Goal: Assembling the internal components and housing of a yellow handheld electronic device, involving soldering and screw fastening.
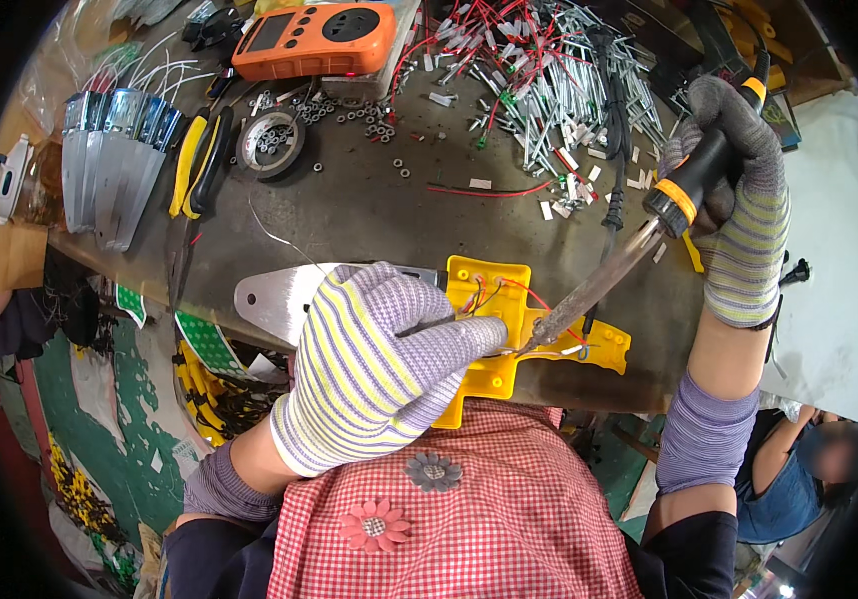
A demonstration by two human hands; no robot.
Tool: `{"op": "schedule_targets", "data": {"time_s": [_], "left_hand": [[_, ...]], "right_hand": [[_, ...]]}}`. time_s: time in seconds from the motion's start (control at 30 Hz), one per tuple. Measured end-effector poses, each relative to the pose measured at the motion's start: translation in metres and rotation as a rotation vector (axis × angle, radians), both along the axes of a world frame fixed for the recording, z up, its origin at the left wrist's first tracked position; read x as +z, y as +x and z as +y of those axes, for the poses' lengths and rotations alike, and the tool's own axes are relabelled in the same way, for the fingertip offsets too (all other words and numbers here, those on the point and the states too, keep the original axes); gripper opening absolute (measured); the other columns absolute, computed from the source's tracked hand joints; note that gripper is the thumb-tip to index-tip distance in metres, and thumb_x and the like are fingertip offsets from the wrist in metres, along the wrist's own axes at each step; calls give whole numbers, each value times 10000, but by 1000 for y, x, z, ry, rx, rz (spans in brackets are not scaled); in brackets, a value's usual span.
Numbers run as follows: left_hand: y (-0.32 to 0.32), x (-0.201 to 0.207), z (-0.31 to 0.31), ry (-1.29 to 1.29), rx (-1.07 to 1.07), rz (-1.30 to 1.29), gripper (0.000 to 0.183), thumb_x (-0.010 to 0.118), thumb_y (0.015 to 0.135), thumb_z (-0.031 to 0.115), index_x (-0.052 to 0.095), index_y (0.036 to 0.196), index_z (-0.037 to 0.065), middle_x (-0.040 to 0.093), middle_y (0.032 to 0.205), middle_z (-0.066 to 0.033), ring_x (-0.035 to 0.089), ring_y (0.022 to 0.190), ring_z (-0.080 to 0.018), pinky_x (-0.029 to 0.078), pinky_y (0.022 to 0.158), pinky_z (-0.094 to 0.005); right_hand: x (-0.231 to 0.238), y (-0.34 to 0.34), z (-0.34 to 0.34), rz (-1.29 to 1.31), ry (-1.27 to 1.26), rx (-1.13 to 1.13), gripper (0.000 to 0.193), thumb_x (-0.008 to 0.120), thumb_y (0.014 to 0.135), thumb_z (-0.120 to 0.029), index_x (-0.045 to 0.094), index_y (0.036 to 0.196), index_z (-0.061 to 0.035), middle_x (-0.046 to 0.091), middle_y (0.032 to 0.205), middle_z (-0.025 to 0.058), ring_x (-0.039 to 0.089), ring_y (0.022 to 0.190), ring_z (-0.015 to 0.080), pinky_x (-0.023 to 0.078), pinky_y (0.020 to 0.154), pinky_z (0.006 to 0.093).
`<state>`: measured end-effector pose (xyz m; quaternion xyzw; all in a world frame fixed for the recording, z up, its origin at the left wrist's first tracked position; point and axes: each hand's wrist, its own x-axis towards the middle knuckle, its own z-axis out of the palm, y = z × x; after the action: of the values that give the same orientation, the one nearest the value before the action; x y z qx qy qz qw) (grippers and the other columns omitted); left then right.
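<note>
My right hand, in a striped knit glove, grips a soldering iron by its black and orange handle. The iron slants down left, and its tip reaches a yellow plastic housing half near the table's front edge. My left hand, gloved too, lies over the housing with thumb and fingers pinched close to the tip. A thin silvery solder wire curves into the left glove; its end at the fingertips is mostly hidden. Red and dark wires lie in the housing. A metal blade extends left from beneath my left hand.
Blades with wires, yellow-handled pliers and a tape roll holding nuts lie left. An orange multimeter stands at the back. Screws and red wires are heaped far right. Another person is at lower right.
</note>
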<state>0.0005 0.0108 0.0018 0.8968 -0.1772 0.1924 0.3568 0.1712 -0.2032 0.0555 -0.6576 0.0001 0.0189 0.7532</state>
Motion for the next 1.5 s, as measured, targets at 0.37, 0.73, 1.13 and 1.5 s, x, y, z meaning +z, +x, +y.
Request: {"op": "schedule_targets", "data": {"time_s": [0.37, 0.73, 1.13, 1.5], "left_hand": [[-2, -3, -3, 4, -48, 9, 247, 749, 689, 111, 771, 934, 139, 582, 768, -35, 556, 688, -247, 419, 650, -389], [1, 12, 21, 49, 271, -213, 272, 678, 733, 32, 753, 982, 113, 658, 804, -62, 581, 679, -255, 467, 630, -378], [44, -42, 57, 136, 372, -17, 180, 697, 791, 2, 720, 967, 34, 681, 920, -160, 649, 866, -345, 514, 797, -419], [43, -43, 59, 195, 396, -50, 181, 721, 780, 34, 714, 961, 38, 685, 931, -166, 650, 921, -364, 515, 829, -434]], "right_hand": [[-10, 3, -15, 42, -62, 127, 289, 606, 955, -317, 632, 1054, -46, 609, 657, 56, 466, 402, 84, 336, 342, 193], [-13, 13, -39, 7, 51, 165, 309, 647, 921, -380, 674, 1053, -102, 678, 784, 46, 610, 549, 56, 369, 386, 173], [-2, 19, -50, -25, 225, 30, 292, 615, 963, -322, 616, 1037, -40, 598, 696, 58, 575, 571, 140, 438, 482, 242], [1, -15, 12, -54, 12, 74, 318, 642, 940, -332, 509, 970, -45, 529, 574, 63, 412, 395, 72, 320, 357, 198]]}}
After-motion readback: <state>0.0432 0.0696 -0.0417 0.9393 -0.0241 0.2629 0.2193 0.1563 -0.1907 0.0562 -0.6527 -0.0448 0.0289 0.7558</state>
